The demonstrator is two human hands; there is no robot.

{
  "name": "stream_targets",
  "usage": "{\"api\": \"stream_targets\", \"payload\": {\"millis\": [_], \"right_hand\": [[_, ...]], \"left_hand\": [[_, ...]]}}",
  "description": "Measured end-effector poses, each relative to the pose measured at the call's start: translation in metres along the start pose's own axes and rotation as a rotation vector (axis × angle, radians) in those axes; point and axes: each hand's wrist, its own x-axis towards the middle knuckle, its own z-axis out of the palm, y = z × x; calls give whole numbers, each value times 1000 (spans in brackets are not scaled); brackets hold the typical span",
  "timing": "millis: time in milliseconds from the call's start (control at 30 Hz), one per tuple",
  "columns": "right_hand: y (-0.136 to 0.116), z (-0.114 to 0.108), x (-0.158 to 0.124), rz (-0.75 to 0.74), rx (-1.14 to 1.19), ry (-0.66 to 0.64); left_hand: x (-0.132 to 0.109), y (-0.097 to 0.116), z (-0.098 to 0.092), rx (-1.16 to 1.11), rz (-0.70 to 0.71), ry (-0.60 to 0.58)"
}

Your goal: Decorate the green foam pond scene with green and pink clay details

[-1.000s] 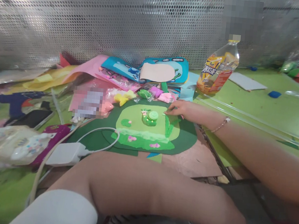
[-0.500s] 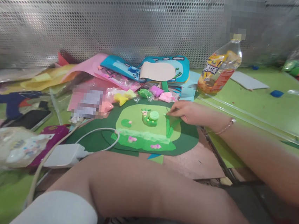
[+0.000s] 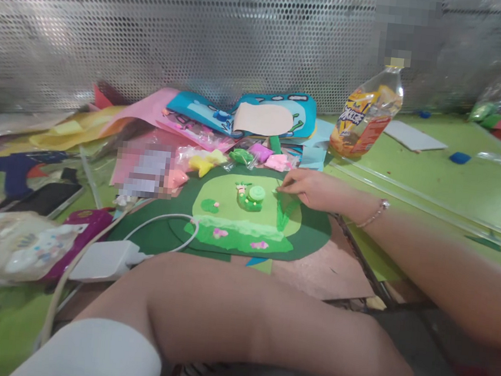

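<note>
My right hand (image 3: 307, 187), wearing a thin bracelet, reaches in from the right with fingers pinched on a small bit of green clay at the upper right of a clay picture. Below its fingertips a darker green clay strip (image 3: 282, 215) forms a V shape. The picture's base is a dark green sheet (image 3: 315, 238) with a light green rounded panel (image 3: 215, 187). On it sit a green clay snail (image 3: 254, 197), a lily pad (image 3: 210, 206) and a green clay band (image 3: 236, 241) with pink pieces. My left forearm (image 3: 265, 313) crosses the foreground; its hand is out of view.
Bagged clay in several colours (image 3: 242, 156) lies behind the picture, beside a blue paper piece (image 3: 301, 119). A drink bottle (image 3: 363, 119) leans at the back right. Left are a white charger (image 3: 106, 260) with a cable, a phone (image 3: 49, 199) and a dark blue glue gun (image 3: 16, 174).
The whole view has shifted slightly. My right hand stays pinched at the same spot on the picture, its fingertips barely moved.
</note>
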Motion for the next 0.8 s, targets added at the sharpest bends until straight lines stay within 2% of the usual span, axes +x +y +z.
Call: {"api": "stream_targets", "payload": {"millis": [167, 333, 533, 667, 800], "right_hand": [[-9, 3, 4, 33, 21, 28], [-10, 5, 5, 11, -13, -10], [-9, 7, 5, 15, 6, 42], [-9, 7, 6, 36, -4, -8], [-8, 8, 4, 45, -9, 13]], "left_hand": [[0, 2, -4, 9, -58, -123], [3, 2, 3, 43, -46, -81], [7, 0, 13, 69, -25, -40], [8, -1, 17, 99, -19, -18], [9, -1, 21, 127, -15, 4]]}}
